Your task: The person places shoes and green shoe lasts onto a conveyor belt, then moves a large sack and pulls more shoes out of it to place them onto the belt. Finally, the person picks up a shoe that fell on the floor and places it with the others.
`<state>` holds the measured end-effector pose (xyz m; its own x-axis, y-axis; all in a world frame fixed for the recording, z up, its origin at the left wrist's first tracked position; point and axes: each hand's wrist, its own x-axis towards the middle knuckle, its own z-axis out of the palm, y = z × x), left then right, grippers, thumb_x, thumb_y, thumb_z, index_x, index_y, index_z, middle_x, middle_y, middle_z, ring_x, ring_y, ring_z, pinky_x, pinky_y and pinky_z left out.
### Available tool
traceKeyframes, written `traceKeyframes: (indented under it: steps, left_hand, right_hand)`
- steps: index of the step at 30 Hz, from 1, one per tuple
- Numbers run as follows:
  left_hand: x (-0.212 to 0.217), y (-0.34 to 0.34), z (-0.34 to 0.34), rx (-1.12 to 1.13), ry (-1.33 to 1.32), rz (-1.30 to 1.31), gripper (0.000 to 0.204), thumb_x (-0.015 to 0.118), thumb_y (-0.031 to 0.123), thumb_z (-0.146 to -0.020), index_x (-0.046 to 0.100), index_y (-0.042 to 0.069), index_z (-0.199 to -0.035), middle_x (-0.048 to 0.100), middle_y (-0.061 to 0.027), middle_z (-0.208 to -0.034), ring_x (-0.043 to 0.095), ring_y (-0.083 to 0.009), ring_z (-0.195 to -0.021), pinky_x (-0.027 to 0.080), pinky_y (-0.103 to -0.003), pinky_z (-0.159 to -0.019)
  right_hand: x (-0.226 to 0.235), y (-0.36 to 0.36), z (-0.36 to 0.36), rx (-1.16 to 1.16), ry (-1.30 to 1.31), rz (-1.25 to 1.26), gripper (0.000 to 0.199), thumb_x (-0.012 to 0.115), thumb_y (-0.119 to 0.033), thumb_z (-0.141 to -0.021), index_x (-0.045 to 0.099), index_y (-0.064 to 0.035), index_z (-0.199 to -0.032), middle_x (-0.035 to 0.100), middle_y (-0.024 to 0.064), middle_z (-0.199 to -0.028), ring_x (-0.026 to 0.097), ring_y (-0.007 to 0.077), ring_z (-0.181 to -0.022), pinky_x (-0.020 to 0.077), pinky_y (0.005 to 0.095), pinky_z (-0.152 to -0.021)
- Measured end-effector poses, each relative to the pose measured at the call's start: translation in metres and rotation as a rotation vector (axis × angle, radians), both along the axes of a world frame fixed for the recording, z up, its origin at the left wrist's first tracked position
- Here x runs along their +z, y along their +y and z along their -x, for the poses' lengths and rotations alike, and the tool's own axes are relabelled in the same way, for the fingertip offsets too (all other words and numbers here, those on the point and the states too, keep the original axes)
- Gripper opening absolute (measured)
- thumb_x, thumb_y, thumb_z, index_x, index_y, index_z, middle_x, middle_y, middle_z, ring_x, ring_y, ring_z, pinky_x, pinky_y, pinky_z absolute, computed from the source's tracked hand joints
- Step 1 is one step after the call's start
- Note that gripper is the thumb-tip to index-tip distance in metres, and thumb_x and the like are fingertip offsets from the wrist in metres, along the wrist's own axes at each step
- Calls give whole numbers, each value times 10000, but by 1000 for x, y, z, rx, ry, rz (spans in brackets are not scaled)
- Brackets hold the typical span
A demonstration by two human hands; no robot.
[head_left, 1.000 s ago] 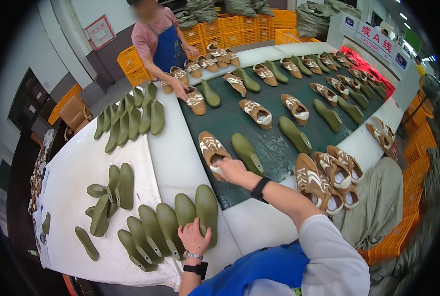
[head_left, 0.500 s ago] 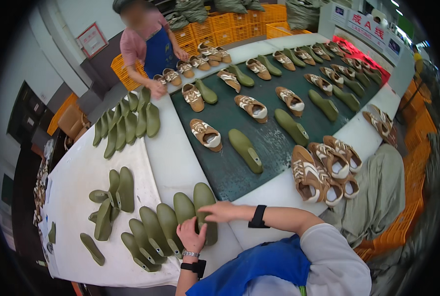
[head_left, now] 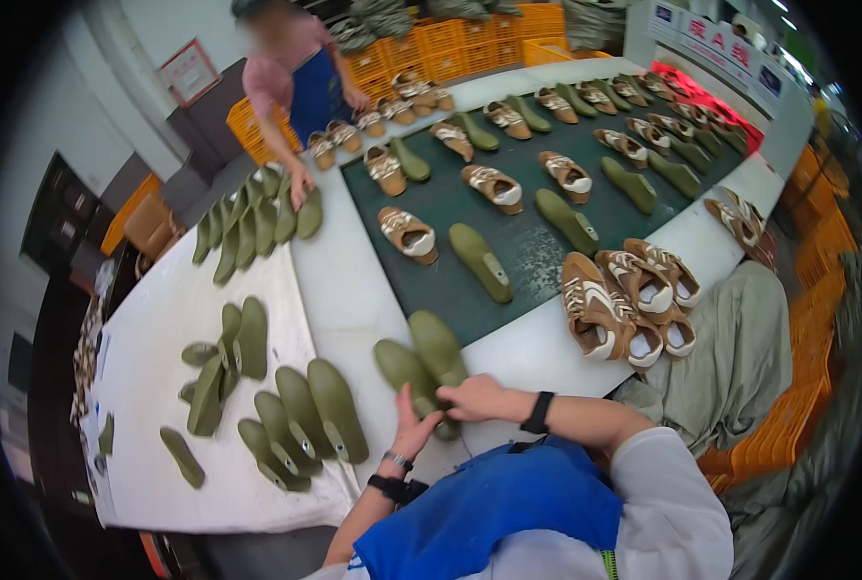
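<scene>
A pair of green shoe lasts lies side by side at the white table edge in front of me. My left hand (head_left: 413, 423) closes round the heel end of the left shoe last (head_left: 402, 365). My right hand (head_left: 476, 397), fingers curled, grips the heel end of the right shoe last (head_left: 437, 340). The undersides of both lasts and some fingertips are hidden. Just left of my left hand, a row of several green lasts (head_left: 332, 404) lies on white cloth. Ahead, brown-and-white sneakers (head_left: 493, 187) and single lasts (head_left: 479, 261) stand on a dark green belt.
Stacked sneakers (head_left: 595, 307) stand on the table's right side, beside a grey-green sack (head_left: 730, 338) and orange crates (head_left: 808, 362). More lasts (head_left: 247, 338) lie on the white cloth (head_left: 160, 358) at left. A co-worker (head_left: 305, 87) at the far left touches another group of lasts (head_left: 257, 217).
Both my hands have moved right with two lasts, away from the row on the cloth. The co-worker's hand has come down onto the far group of lasts.
</scene>
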<state>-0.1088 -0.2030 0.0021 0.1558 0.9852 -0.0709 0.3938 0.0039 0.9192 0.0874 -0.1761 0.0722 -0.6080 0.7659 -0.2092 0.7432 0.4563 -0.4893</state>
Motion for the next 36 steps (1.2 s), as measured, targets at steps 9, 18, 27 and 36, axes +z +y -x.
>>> traceKeyframes:
  steps: [9, 18, 27, 36]
  left_hand:
    - [63, 12, 99, 328, 1079, -353, 616, 686, 284, -644, 480, 112, -1198, 414, -163, -1254, 291, -380, -1219, 244, -525, -979]
    - [-13, -2, 73, 426, 236, -149, 594, 559, 84, -726, 332, 28, -1272, 448, -199, -1221, 462, -323, -1128, 373, -363, -953]
    - [59, 37, 125, 430, 1036, -427, 528, 662, 350, -704, 520, 71, -1129, 431, -194, -1237, 382, -306, -1190, 233, -517, -1015]
    - [35, 25, 159, 637, 622, 177, 561, 630, 411, -703, 537, 5, -1078, 597, -246, -991, 538, -391, -976, 417, -458, -853]
  right_hand:
    - [-4, -43, -90, -148, -93, -51, 255, 542, -290, -779, 471, -168, -991, 604, 131, -670, 600, 341, -639, 459, 457, -561]
    - [1, -41, -64, -146, -173, -77, 283, 551, -303, -779, 473, -140, -998, 590, 148, -624, 595, 354, -608, 464, 460, -553]
    - [0, -41, -75, -318, -146, -45, 266, 553, -306, -756, 498, -132, -949, 599, 151, -642, 603, 353, -638, 472, 452, -592]
    - [0, -40, -66, -337, -199, -70, 300, 564, -319, -757, 485, -132, -978, 613, 155, -680, 600, 371, -658, 469, 462, -609]
